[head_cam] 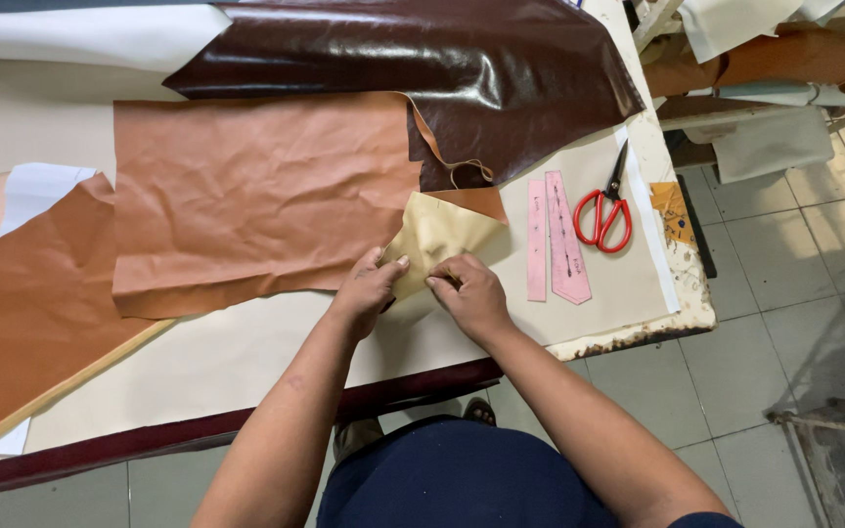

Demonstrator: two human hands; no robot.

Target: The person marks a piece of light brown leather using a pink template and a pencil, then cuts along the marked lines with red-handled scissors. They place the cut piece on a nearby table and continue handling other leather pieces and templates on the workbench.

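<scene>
**A cream bench under sheets of leather**

The bench (246, 357) has a cream top, a dark red front edge and a chipped, rust-stained right corner. Lying on it: a large tan leather sheet (256, 196), creased, near the middle — its right corner folded back to show a pale yellow underside (439, 238). A darker brown piece (22, 313) lies at the left and overhangs the front edge. A glossy dark brown hide (442, 68) covers the far side. To the right lie two pink pattern strips (556, 240), side by side, and just beyond them red-handled scissors (606, 210).
</scene>
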